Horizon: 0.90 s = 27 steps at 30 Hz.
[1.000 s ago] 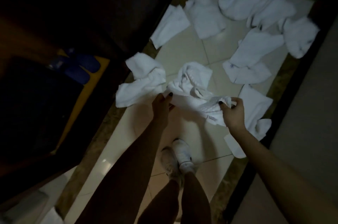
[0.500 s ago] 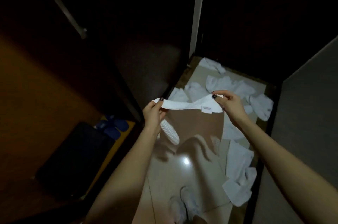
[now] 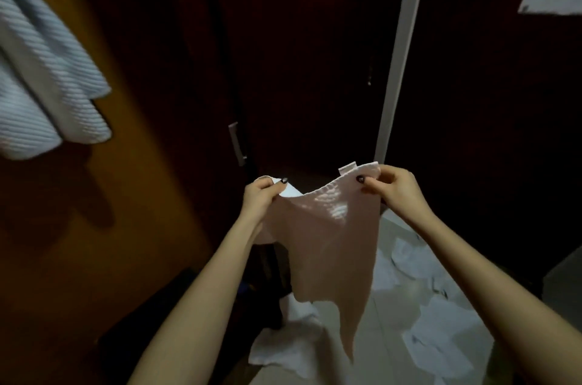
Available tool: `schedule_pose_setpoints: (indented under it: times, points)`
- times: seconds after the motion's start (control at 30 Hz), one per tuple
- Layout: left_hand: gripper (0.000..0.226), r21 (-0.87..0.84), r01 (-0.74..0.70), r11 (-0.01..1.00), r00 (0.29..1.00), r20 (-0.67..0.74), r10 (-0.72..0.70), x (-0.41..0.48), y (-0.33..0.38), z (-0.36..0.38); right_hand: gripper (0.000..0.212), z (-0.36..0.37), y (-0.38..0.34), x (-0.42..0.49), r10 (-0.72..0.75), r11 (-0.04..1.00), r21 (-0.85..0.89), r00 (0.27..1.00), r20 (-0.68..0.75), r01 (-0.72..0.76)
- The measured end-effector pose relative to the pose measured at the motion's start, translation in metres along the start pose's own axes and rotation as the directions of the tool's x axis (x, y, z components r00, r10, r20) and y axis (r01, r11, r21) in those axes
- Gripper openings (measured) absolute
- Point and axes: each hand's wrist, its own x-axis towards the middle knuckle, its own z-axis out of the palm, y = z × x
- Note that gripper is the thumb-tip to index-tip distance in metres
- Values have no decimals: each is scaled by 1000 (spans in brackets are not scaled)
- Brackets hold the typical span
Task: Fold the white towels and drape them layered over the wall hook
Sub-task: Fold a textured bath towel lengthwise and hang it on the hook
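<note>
1. White ribbed cotton towel (image 3: 327,236), pinkish in the dim light, held up in the air by its two top corners, sagging between them and hanging to an uneven lower edge above the floor.
2. Top left corner pinched between thumb and curled fingers of the left hand (image 3: 263,194).
3. Top right corner pinched between thumb and forefinger of the right hand (image 3: 393,188), just beside a small sewn label tab (image 3: 347,170).
4. Below and to the right, crumpled white towels (image 3: 441,343) scattered over pale glossy floor tiles (image 3: 387,299).
5. At upper left, layered ribbed white hanging towels (image 3: 41,76) against an orange-brown wall (image 3: 141,164).
6. Behind, a dark door with a metal bar handle (image 3: 237,144).
</note>
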Motion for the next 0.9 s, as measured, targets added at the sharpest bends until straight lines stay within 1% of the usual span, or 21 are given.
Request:
schedule_pose_setpoints:
  times: [0.07, 0.13, 0.17, 0.23, 0.27, 0.3, 0.37, 0.47, 0.57, 0.6, 0.63, 0.67, 0.77, 0.83, 0.9]
  points:
    - [36, 70, -64, 996, 998, -14, 65, 0, 19, -8, 14, -3, -15, 16, -70, 997, 23, 996, 49, 69]
    - [26, 70, -92, 993, 995, -41, 96, -2, 34, -13, 14, -9, -27, 33, -132, 991, -5, 986, 107, 133]
    - [21, 34, -99, 995, 993, -55, 100, -2, 41, -14, 14, -12, -31, 42, -164, 985, -26, 976, 143, 169]
    - [12, -97, -95, 991, 993, -75, 88, -5, 51, -14, 10, -16, -37, 62, -215, 968, -84, 955, 204, 235]
    - [12, -165, -88, 982, 995, -69, 78, -7, 56, -13, 9, -17, -40, 71, -238, 960, -91, 944, 227, 264]
    - [14, -209, -81, 974, 996, -50, 73, -10, 60, -12, 13, -15, -43, 79, -258, 957, -65, 933, 250, 282]
    - [18, -230, -85, 970, 996, 10, 90, -18, 70, -9, 15, -10, -49, 89, -268, 963, 55, 908, 321, 265]
    - [12, -234, -111, 966, 987, 88, 135, -28, 84, -11, 13, 5, -60, 97, -289, 954, 198, 858, 425, 223]
    - [34, -310, -159, 937, 967, 145, 212, -35, 97, -20, 15, 19, -69, 106, -319, 928, 339, 800, 508, 155]
    - [33, -331, -174, 927, 961, 150, 234, -38, 103, -24, 17, 23, -72, 110, -330, 920, 367, 771, 545, 134]
    - [26, -347, -186, 919, 956, 154, 251, -42, 107, -27, 19, 26, -76, 113, -337, 918, 380, 733, 591, 116]
    - [23, -352, -200, 914, 953, 148, 265, -45, 111, -29, 22, 30, -79, 116, -340, 918, 387, 684, 645, 91]
    - [34, -332, -232, 914, 949, 131, 289, -59, 121, -35, 28, 44, -92, 118, -321, 919, 393, 525, 788, -27]
    - [31, -316, -244, 917, 952, 103, 289, -66, 127, -41, 33, 56, -99, 117, -306, 921, 379, 444, 842, -85]
    - [21, -296, -255, 920, 956, 67, 286, -75, 135, -49, 38, 66, -104, 114, -296, 926, 360, 375, 879, -114]
